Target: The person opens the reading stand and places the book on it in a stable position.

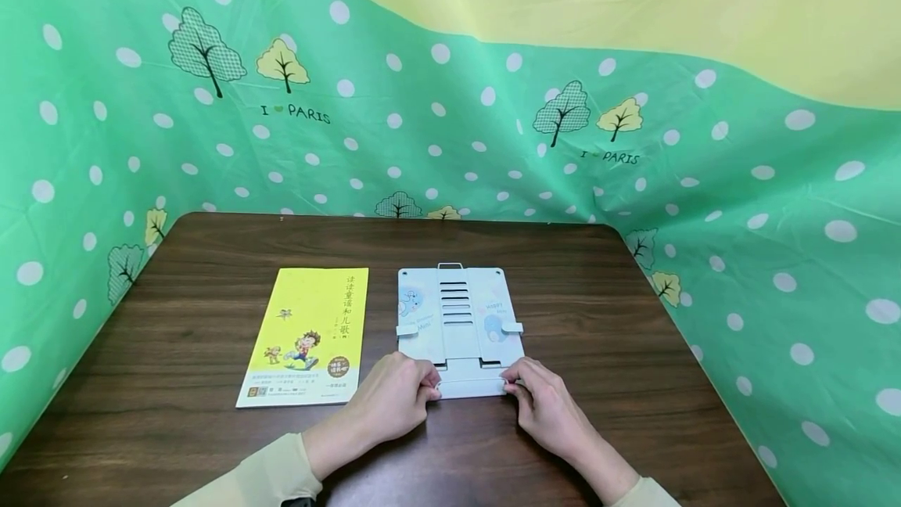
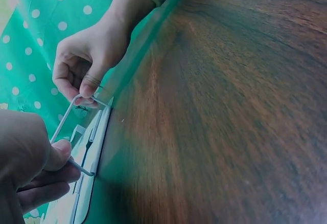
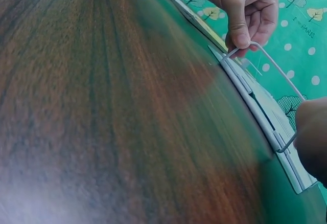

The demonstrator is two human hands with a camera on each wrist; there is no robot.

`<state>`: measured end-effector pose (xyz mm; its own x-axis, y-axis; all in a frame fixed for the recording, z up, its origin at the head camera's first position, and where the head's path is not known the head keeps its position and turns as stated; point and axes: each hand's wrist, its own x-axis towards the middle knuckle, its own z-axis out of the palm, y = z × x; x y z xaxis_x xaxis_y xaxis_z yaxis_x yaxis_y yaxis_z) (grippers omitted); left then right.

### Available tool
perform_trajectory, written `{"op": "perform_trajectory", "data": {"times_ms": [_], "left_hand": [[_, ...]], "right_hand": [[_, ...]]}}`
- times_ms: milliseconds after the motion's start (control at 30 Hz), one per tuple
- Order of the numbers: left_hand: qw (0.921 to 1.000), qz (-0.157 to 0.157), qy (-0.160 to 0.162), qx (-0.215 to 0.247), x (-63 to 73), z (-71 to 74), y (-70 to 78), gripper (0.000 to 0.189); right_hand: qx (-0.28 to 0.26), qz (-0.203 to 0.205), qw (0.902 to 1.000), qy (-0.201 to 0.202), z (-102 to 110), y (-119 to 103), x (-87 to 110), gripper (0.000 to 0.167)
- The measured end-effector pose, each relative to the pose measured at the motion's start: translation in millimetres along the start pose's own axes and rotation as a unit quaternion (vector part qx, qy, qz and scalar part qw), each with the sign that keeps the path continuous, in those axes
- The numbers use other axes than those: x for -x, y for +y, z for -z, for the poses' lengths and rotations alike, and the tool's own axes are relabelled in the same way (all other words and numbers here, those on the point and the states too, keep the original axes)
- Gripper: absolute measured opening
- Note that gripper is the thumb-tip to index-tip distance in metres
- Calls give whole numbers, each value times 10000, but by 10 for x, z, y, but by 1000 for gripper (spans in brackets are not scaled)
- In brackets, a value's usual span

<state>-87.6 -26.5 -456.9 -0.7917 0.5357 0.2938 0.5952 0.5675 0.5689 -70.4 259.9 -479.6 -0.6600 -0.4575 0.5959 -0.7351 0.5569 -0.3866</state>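
Note:
A pale blue book stand [image 1: 461, 343] with slots, cartoon prints and a small clip on either side lies flat on the table. At its near edge a bent wire bar [image 2: 65, 119] stands raised off the panel. My left hand [image 1: 397, 393] pinches the bar's left corner between thumb and fingers. The other corner is pinched the same way by my right hand [image 1: 552, 405]. In the right wrist view the wire bar [image 3: 281, 73] spans between both hands, its ends hooked into the stand's edge.
Left of the stand lies a yellow children's book [image 1: 310, 335], cover up. The dark wooden table [image 1: 598, 296] carries both things. A green and yellow patterned cloth [image 1: 436, 131] hangs behind the table and along its sides.

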Motion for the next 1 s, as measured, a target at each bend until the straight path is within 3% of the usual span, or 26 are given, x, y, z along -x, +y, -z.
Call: {"op": "perform_trajectory", "data": {"times_ms": [167, 533, 800, 1000], "left_hand": [[9995, 56, -116, 271, 14, 9, -30, 6], [9969, 100, -328, 708, 22, 70, -76, 9], [9955, 168, -196, 912, -67, 212, -140, 11], [9937, 489, -7, 1008, -208, 357, -279, 13]], "right_hand": [[-90, -111, 9998, -161, 35, -14, -2, 35], [-696, -827, 9917, -690, 194, -7, -56, 12], [-835, -1254, 9876, -446, 306, 50, -233, 10], [-881, -2030, 9745, -383, 400, 167, -398, 11]]}}
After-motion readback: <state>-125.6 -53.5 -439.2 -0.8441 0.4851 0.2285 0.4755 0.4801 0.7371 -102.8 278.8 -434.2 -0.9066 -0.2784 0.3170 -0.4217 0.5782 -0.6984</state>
